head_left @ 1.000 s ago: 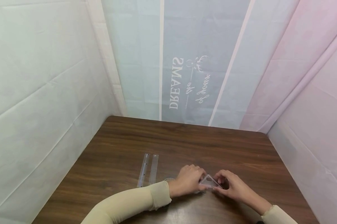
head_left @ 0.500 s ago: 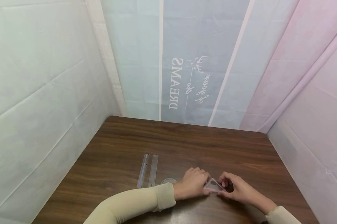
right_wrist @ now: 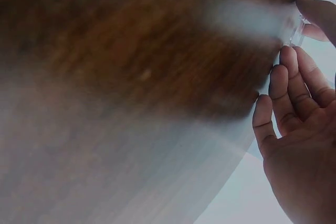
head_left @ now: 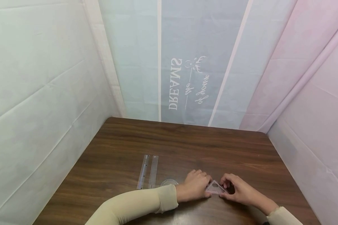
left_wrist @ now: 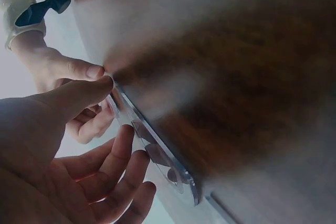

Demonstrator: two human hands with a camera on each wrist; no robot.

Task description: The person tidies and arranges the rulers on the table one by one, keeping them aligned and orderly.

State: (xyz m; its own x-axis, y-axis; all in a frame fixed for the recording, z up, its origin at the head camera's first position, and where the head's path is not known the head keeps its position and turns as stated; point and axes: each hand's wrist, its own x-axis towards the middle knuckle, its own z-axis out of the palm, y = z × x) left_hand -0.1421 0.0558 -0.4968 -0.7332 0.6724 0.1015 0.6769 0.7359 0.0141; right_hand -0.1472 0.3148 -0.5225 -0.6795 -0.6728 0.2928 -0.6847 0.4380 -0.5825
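A clear plastic set square [head_left: 214, 189] lies low at the table's front right, one corner pointing away from me. My left hand [head_left: 195, 185] pinches its left side between thumb and fingers. At the opposite corner my right hand [head_left: 238, 189] holds it, thumb in front and fingers behind. From close by, the left wrist view shows the clear plastic edge [left_wrist: 157, 148] beside the left fingers. Only a sliver of the set square [right_wrist: 297, 31] appears in the right wrist view, near the right fingertips. Whether it lies flat on the wood is hard to tell.
Two clear rulers [head_left: 153, 172] lie side by side left of the hands, lengthwise away from me. A round-edged clear protractor [head_left: 169, 182] is partly covered by the left sleeve [head_left: 141, 201]. Cloth walls border the dark wooden table [head_left: 186, 140] at the back and sides.
Both hands have shifted right and a little nearer to me, carrying the set square along. More of the protractor shows behind the left forearm. The rulers have stayed put.
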